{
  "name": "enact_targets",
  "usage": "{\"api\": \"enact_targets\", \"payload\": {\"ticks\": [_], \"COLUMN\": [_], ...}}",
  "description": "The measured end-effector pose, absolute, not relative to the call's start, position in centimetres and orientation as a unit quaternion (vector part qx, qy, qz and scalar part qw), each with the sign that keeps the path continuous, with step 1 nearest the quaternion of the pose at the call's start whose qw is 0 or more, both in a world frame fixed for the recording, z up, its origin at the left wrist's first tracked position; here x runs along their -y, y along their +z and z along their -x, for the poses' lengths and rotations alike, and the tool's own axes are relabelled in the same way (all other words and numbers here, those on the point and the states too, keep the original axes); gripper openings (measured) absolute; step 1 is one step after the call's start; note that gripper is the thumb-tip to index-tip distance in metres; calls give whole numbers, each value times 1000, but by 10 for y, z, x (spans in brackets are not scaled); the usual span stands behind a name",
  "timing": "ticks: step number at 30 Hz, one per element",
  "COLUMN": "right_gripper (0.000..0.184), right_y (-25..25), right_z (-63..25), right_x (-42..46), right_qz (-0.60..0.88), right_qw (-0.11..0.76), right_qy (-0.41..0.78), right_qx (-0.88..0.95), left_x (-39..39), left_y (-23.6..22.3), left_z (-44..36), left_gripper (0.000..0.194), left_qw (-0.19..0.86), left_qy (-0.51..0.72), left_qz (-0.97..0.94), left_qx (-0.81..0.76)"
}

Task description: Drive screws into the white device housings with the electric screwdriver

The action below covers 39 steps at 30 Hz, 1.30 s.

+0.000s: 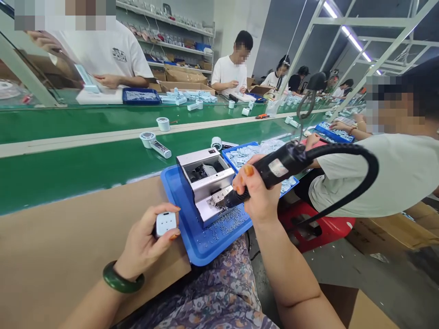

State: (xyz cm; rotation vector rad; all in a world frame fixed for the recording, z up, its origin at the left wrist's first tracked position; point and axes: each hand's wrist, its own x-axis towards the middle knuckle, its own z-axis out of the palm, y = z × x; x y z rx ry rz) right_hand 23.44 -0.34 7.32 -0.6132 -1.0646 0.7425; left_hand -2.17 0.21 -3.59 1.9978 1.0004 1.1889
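My left hand pinches a small light-blue plastic housing between thumb and fingers, its face with small holes turned up. A black electric screwdriver hanging from above is gripped in my right hand. Its tip points down and left, at the front ledge of a silver screw feeder; whether it touches a screw there is hidden. The feeder stands in a blue tray, where many loose screws lie in front of it.
Beyond the tray runs a green conveyor belt carrying light-blue devices. A blue bin of light-blue parts stands behind the feeder. Brown cardboard covers the table at left. A co-worker sits close on the right; others work across the belt.
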Motion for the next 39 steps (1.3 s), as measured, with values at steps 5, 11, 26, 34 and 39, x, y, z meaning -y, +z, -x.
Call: {"api": "enact_targets", "payload": {"ticks": [5, 11, 26, 34, 39], "right_gripper": [34, 32, 35, 40, 40], "right_y": [67, 73, 93, 114, 121], "right_z": [-224, -225, -236, -229, -223], "right_x": [-2, 2, 12, 29, 36], "right_qz": [329, 341, 272, 246, 239], "right_qw": [744, 727, 778, 782, 779], "right_qy": [320, 335, 390, 441, 448], "right_qx": [485, 494, 409, 366, 367], "left_x": [-5, -5, -3, 6, 10], "left_y": [-32, -30, -36, -26, -20], "left_z": [23, 22, 18, 2, -9], "left_gripper": [22, 19, 27, 34, 38], "left_qw": [288, 266, 276, 209, 170], "left_qy": [472, 484, 469, 434, 410], "left_qz": [-761, -771, -771, -818, -843], "left_qx": [-339, -317, -332, -316, -304]}}
